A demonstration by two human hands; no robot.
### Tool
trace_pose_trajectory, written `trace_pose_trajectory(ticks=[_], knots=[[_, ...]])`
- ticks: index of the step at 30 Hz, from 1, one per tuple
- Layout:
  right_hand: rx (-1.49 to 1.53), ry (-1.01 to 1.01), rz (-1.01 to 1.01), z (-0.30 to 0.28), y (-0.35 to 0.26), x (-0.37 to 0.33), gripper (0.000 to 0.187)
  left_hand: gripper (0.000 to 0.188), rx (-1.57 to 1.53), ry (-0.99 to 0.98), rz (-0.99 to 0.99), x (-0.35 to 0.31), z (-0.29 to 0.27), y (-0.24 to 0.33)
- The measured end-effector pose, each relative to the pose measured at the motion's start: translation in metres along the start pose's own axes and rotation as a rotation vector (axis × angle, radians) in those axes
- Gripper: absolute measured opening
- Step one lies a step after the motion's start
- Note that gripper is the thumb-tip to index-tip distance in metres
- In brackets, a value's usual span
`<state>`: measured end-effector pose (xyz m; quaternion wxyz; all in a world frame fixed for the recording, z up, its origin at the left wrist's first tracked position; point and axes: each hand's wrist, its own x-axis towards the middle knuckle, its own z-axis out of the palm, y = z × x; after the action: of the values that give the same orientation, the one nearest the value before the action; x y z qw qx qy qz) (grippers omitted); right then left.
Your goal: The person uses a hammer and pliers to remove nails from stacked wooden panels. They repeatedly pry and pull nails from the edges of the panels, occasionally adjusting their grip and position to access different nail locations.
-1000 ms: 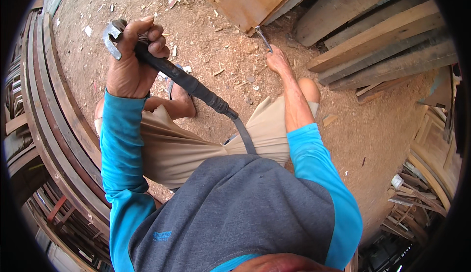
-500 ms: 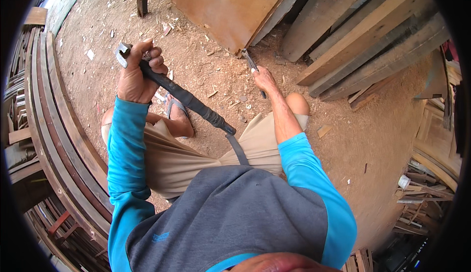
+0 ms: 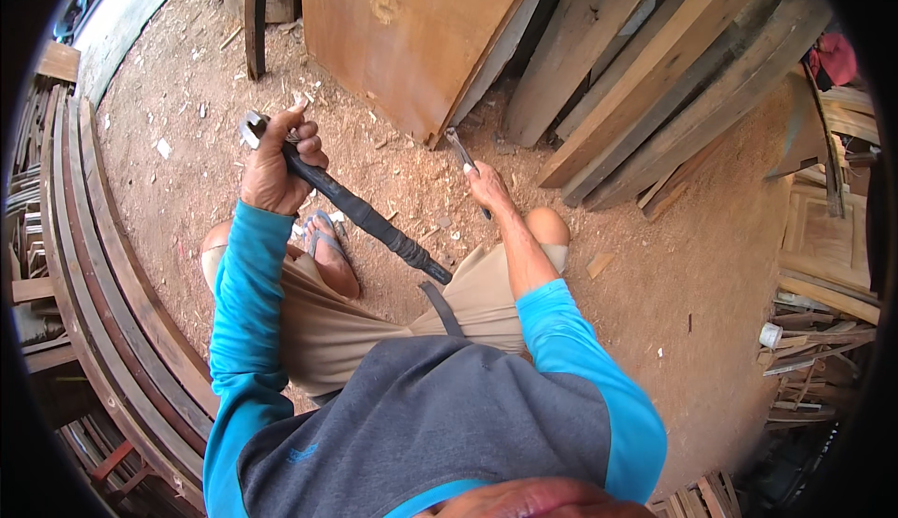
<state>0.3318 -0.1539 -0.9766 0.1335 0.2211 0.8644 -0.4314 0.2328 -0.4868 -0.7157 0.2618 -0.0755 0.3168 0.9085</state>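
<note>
My left hand (image 3: 276, 167) is closed around a hammer (image 3: 369, 223), gripping it just below its metal head. The dark wrapped handle slants down to the right, and its end hangs above my lap. Farther right, my right hand (image 3: 489, 189) is wrapped around a pair of pincers (image 3: 459, 149), jaws pointing away from me. Those jaws are beside the lower corner of a brown wooden panel (image 3: 412, 41) that stands on the ground. Whether they grip anything there is too small to tell.
Planks and beams (image 3: 645, 79) lean right of the panel. Long curved boards (image 3: 112, 237) lie stacked at left. Wood chips cover the dirt ground (image 3: 187, 191). At far right are scrap wood (image 3: 814, 340) and a white cup-like container (image 3: 770, 335). My sandalled foot (image 3: 329, 261) is between my hands.
The whole view has shifted, with the panel and hands appearing lower. The pincers' jaws are now slightly right of the panel's corner. Both hands keep their holds.
</note>
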Motion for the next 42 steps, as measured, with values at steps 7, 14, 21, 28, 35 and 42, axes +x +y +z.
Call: trace_pose_trajectory(ticks=[7,14,21,28,35,42], knots=[[0.467,0.089,0.066,-0.001,0.01,-0.009,0.024,0.023,0.009,-0.024,-0.017,0.01,-0.002,-0.002],[0.113,0.527,-0.447,-0.122,-0.118,-0.044,0.023,0.021,0.187,0.071,0.043,0.016,0.014,-0.007],[-0.213,0.784,-0.461,-0.173,-0.166,-0.032,0.025,0.019,0.301,0.063,0.037,0.013,0.034,-0.007],[-0.174,0.616,-0.311,-0.156,-0.155,-0.047,0.03,0.02,0.285,0.071,0.044,0.007,0.027,-0.004],[-0.054,0.723,-0.308,-0.168,-0.178,-0.041,0.026,0.022,0.23,-0.012,0.006,0.012,0.023,0.008],[0.756,0.716,-0.466,-0.174,-0.214,-0.056,0.015,0.022,0.207,0.008,0.003,0.04,0.011,0.001]])
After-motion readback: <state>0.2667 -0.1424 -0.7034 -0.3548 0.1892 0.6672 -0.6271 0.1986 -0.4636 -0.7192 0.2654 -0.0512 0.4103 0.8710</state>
